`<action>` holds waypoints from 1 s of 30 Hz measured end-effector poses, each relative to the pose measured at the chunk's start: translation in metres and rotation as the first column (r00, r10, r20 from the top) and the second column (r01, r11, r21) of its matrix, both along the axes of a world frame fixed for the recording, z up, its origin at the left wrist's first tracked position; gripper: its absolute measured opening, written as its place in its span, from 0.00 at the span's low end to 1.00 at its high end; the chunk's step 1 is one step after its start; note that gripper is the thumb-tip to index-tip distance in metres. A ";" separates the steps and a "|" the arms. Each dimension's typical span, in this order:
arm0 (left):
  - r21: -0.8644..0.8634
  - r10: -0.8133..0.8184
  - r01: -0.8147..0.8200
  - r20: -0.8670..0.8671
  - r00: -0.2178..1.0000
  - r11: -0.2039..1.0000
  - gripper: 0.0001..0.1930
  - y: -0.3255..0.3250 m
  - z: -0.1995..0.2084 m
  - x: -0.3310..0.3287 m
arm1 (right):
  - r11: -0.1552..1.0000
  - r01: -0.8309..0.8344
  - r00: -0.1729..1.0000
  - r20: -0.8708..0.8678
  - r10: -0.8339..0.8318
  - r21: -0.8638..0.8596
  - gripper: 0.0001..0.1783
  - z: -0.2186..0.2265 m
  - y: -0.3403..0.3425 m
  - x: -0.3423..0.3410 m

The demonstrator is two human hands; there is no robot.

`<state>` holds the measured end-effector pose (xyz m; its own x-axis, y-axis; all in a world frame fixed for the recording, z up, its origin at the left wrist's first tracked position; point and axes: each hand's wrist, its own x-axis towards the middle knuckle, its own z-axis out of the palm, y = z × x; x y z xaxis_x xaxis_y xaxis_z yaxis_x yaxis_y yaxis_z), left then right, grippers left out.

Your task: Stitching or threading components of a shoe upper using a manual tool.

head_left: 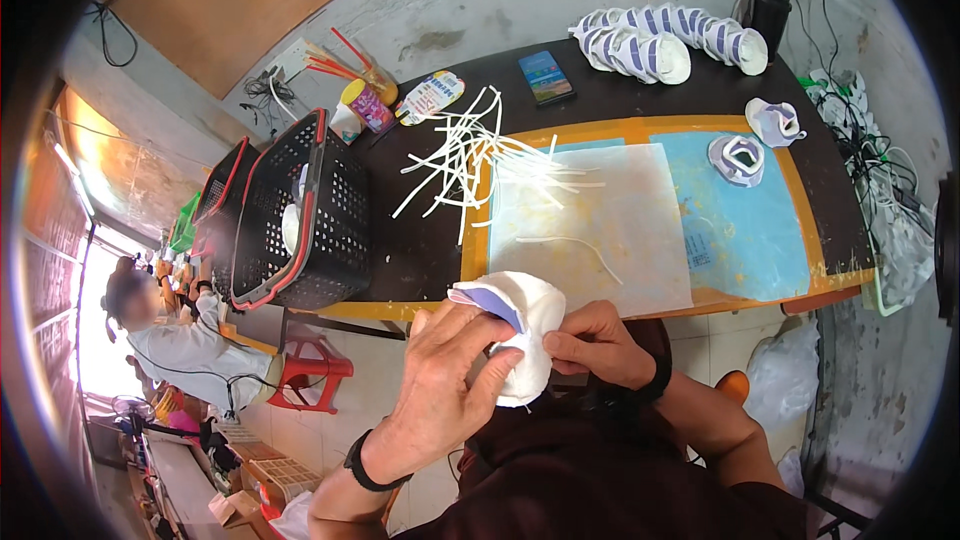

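Observation:
A soft white and purple cloth piece [530, 325], rounded like a small shoe upper, is held up in front of the table's near edge. My left hand [455, 360] grips it from the left, fingers over its purple part and thumb at its lower side. At its right edge my right hand [603, 343] is closed, thumb and forefinger pinched; the fingertips are partly hidden against the cloth. Beyond my hands, one thin white cord [575, 241] lies on a whitish sheet [640, 190]. A tangled heap of white cords [470, 155] rests at that sheet's left.
Two similar cloth pieces [737, 159] sit at the right; nested rows [650, 55] of them stand behind. A phone [546, 76] lies at the back. Black baskets [335, 205] and a yellow-purple can [368, 106] are left. Another person [190, 340] sits far left near a red stool [312, 380].

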<state>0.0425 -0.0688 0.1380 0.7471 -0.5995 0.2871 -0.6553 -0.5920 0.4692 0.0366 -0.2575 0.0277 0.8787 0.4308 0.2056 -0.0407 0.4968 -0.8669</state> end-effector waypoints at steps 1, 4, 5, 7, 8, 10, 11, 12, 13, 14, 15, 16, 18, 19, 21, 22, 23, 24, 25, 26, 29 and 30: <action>0.008 0.002 -0.002 0.025 1.000 1.000 0.09 0.000 0.000 0.000 | 1.000 0.000 1.000 0.000 0.000 0.001 0.19 0.000 0.001 0.000; 0.019 0.008 -0.009 0.061 0.998 1.000 0.07 -0.001 -0.001 0.000 | 1.000 0.006 1.000 0.014 -0.006 0.010 0.19 0.001 0.002 0.002; 0.023 0.012 -0.014 0.071 0.997 1.000 0.07 -0.001 -0.001 0.000 | 1.000 0.014 1.000 0.009 -0.014 0.003 0.19 0.000 0.002 0.002; 0.044 0.013 -0.015 0.065 0.998 0.999 0.07 -0.003 0.003 -0.001 | 1.000 0.021 1.000 0.005 -0.021 -0.002 0.19 -0.001 0.003 0.002; 0.065 0.013 -0.017 0.058 0.998 0.998 0.07 -0.003 0.004 -0.001 | 0.999 0.034 0.999 0.022 -0.033 -0.021 0.19 -0.003 0.002 0.003; 0.068 0.013 -0.019 0.087 0.996 0.997 0.06 -0.004 0.005 -0.001 | 0.998 0.044 0.998 0.040 -0.043 -0.038 0.19 -0.003 0.002 0.003; 0.071 0.012 -0.020 0.114 0.993 0.997 0.06 -0.004 0.005 -0.001 | 0.991 0.091 0.989 0.129 -0.078 -0.098 0.18 -0.002 0.001 0.004; 0.072 0.012 -0.020 0.114 0.993 0.997 0.06 -0.004 0.005 -0.001 | 0.978 0.142 0.970 0.219 -0.107 -0.152 0.16 -0.001 0.001 0.004; 0.074 0.012 -0.021 0.119 0.993 0.997 0.06 -0.004 0.004 -0.001 | 0.978 0.142 0.970 0.220 -0.107 -0.152 0.16 -0.003 0.002 0.004; 0.076 0.012 -0.021 0.123 0.992 0.997 0.06 -0.004 0.004 0.000 | 0.964 0.208 0.947 0.282 -0.155 -0.168 0.15 -0.005 0.003 0.004; 0.077 0.013 -0.023 0.125 0.992 0.997 0.06 -0.004 0.004 0.000 | 0.945 0.274 0.917 0.346 -0.200 -0.180 0.14 -0.006 0.004 0.004; 0.075 0.016 -0.026 0.122 0.992 0.997 0.06 -0.004 0.004 -0.001 | 0.945 0.273 0.917 0.347 -0.199 -0.179 0.14 -0.005 0.004 0.004; 0.074 0.019 -0.028 0.122 0.992 0.997 0.06 -0.005 0.005 -0.001 | 0.917 0.339 0.891 0.386 -0.241 -0.209 0.14 -0.001 0.004 0.003; 0.077 0.024 -0.035 0.139 0.990 0.996 0.06 -0.006 0.005 -0.002 | 0.917 0.340 0.890 0.388 -0.241 -0.208 0.14 0.000 0.004 0.002; 0.079 0.029 -0.041 0.159 0.987 0.996 0.07 -0.007 0.004 -0.003 | 0.912 0.366 0.894 0.342 -0.289 -0.187 0.14 -0.001 0.006 0.000; 0.082 0.026 -0.041 0.180 0.983 0.996 0.08 -0.008 0.002 -0.003 | 0.911 0.368 0.893 0.345 -0.290 -0.187 0.14 -0.001 0.006 -0.001; 0.085 0.023 -0.041 0.200 0.979 0.996 0.08 -0.008 0.001 -0.003 | 0.928 0.332 0.917 0.289 -0.275 -0.169 0.15 -0.002 0.005 -0.002; 0.084 0.022 -0.040 0.203 0.979 0.996 0.08 -0.009 0.001 -0.005 | 0.943 0.296 0.938 0.234 -0.257 -0.149 0.16 -0.001 0.004 -0.003; 0.089 0.031 -0.052 0.217 0.976 0.995 0.09 -0.010 0.002 -0.007 | 0.943 0.298 0.937 0.237 -0.258 -0.150 0.16 0.000 0.003 -0.004; 0.093 0.041 -0.064 0.230 0.972 0.994 0.10 -0.010 0.003 -0.009 | 0.955 0.270 0.947 0.213 -0.241 -0.120 0.15 0.002 0.002 -0.005; 0.083 0.029 -0.052 0.257 0.966 0.995 0.11 -0.008 0.003 -0.012 | 0.949 0.289 0.925 0.293 -0.243 -0.124 0.13 0.007 -0.001 -0.002; 0.085 0.019 -0.042 0.256 0.966 0.995 0.12 -0.007 0.002 -0.012 | 0.928 0.338 0.885 0.388 -0.258 -0.154 0.12 0.007 -0.002 -0.001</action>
